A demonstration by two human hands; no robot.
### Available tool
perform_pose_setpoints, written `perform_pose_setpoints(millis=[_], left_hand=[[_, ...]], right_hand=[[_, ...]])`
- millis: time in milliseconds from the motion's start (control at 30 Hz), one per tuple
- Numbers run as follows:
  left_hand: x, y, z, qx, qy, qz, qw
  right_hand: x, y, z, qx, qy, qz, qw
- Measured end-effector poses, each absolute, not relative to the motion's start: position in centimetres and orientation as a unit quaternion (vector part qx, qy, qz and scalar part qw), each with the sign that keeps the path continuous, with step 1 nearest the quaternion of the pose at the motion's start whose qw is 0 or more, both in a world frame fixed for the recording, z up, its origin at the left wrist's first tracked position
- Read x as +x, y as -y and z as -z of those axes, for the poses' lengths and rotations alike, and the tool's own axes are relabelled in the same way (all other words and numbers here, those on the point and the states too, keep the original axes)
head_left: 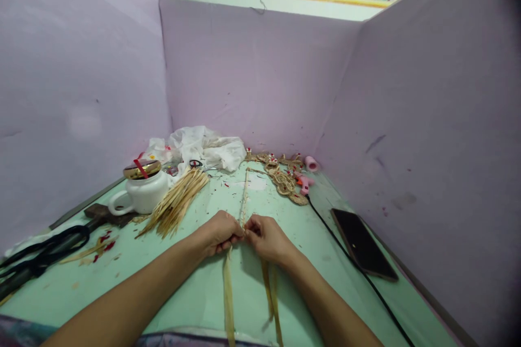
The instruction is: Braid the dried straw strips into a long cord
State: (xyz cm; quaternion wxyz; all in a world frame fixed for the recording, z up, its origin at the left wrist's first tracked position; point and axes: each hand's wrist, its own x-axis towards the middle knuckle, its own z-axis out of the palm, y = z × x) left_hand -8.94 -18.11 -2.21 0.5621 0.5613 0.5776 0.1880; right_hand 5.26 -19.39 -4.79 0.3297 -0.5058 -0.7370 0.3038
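Observation:
Both hands meet at the middle of the green table, pinching a thin straw braid (245, 195) that runs away from me toward the back. My left hand (223, 232) is closed on the near end, and a flat loose straw strand (228, 293) hangs from it toward the table's front edge. Fingertips of my right hand (266, 236) are pressed together at the same spot, with two more loose strands trailing below it. The exact crossing of the strands is hidden by my fingers.
To the left are a straw bundle (177, 203), a white lidded mug (144, 190), a hammer (106, 216) and black-handled scissors (52, 249). A white plastic bag (211, 146) lies behind. Coiled braided pieces (285, 181), a pink glue gun (304, 183) and a phone (363, 244) sit right. Purple panels (260, 76) enclose the table.

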Motion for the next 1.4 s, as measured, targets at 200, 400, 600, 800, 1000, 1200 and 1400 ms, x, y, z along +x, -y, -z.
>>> perform_pose_setpoints(millis=[200, 400, 600, 800, 1000, 1200, 1400], left_hand=[[-8.5, 18.6, 2.0, 0.571, -0.584, -0.202, 0.541], [-8.6, 18.9, 1.8, 0.528, -0.582, -0.228, 0.575], [-9.2, 18.4, 2.4, 0.531, -0.52, -0.278, 0.608], [-9.3, 18.3, 2.4, 0.541, -0.499, -0.265, 0.623], [-9.2, 18.4, 2.5, 0.56, -0.491, -0.261, 0.614], [-9.0, 18.5, 2.7, 0.602, -0.516, -0.217, 0.569], [-9.5, 19.0, 2.0, 0.659, -0.564, -0.164, 0.47]], right_hand=[[5.6, 19.9, 3.3, -0.601, 0.663, -0.345, 0.283], [4.7, 20.7, 2.7, -0.547, 0.59, -0.511, 0.303], [5.4, 20.2, 2.8, -0.49, 0.609, -0.539, 0.312], [5.4, 19.8, 2.9, -0.499, 0.468, -0.624, 0.378], [4.6, 20.4, 3.0, -0.488, 0.447, -0.669, 0.336], [4.9, 19.7, 3.9, -0.57, 0.534, -0.548, 0.3], [4.8, 19.7, 4.2, -0.581, 0.528, -0.546, 0.291]])
